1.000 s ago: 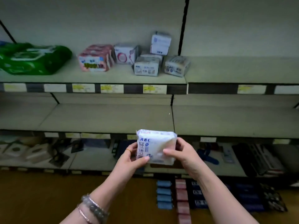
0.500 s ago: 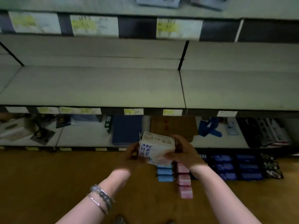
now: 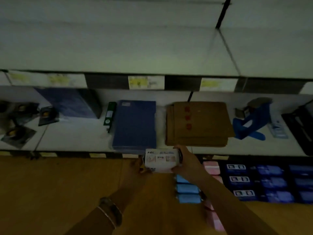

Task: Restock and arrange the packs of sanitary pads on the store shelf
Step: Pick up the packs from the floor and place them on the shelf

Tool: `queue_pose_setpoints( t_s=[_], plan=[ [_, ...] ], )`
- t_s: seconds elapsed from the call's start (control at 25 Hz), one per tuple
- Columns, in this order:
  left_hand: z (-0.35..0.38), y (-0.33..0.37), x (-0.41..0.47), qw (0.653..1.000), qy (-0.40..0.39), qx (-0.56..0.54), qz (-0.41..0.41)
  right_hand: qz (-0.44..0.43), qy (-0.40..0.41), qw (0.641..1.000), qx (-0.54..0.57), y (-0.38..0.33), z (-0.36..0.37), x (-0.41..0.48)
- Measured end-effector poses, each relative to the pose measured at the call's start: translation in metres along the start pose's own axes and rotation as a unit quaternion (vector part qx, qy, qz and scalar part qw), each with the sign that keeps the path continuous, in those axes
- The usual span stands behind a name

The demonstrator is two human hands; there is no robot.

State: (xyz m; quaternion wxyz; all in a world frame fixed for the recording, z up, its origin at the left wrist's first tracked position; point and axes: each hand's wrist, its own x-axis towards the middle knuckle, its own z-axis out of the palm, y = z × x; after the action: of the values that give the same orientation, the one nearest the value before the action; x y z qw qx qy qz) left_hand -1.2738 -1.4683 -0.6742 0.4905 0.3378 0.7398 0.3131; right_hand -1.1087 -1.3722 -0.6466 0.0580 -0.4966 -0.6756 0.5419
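Shop aisle, tiered shelves (image 3: 118, 53) with yellow price labels (image 3: 145, 82), stocked packs (image 3: 188, 189) laid out below

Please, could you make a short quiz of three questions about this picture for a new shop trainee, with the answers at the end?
1. True or false: the left hand and the right hand both hold the white pack.
2. On the low shelf, what lies just to the right of the blue folder? A. a green bag. B. brown envelopes. C. a red box.
3. Which colours are the packs that lie on the floor?

Key: 1 true. 2 B. 3 light blue packs, pink packs and dark blue packs.
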Motion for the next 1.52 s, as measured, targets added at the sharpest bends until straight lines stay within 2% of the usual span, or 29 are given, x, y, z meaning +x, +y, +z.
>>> queue_pose_setpoints(
  t_s=[0.24,0.4,0.56,0.76,1.0,1.16,1.32,1.52],
  plan=[
    [0.062,-0.114,0.092,0.991,-0.051,-0.065,-0.102,-0.011,0.005,0.996,-0.085,0.144,0.075,0.092],
    [0.088,-0.159,0.138,0.993,-0.080,-0.030,-0.077,-0.029,-0.021,0.993,-0.112,0.204,0.094,0.136],
    [0.103,-0.176,0.170,0.992,-0.110,0.036,-0.041,-0.058,-0.040,0.972,-0.223,0.247,0.100,0.168],
    [0.113,-0.192,0.185,0.990,-0.100,0.082,-0.058,-0.070,-0.030,0.928,-0.365,0.265,0.113,0.189],
    [0.122,-0.213,0.202,0.985,-0.105,0.063,-0.119,-0.067,-0.012,0.881,-0.468,0.279,0.120,0.202],
    [0.123,-0.222,0.216,0.980,-0.114,0.078,-0.144,-0.041,0.005,0.865,-0.500,0.286,0.128,0.211],
    [0.127,-0.226,0.218,0.981,-0.109,0.016,-0.162,-0.039,-0.004,0.857,-0.514,0.289,0.131,0.210],
    [0.127,-0.228,0.222,0.982,-0.113,0.039,-0.144,-0.041,-0.012,0.855,-0.517,0.290,0.132,0.213]
  ],
)
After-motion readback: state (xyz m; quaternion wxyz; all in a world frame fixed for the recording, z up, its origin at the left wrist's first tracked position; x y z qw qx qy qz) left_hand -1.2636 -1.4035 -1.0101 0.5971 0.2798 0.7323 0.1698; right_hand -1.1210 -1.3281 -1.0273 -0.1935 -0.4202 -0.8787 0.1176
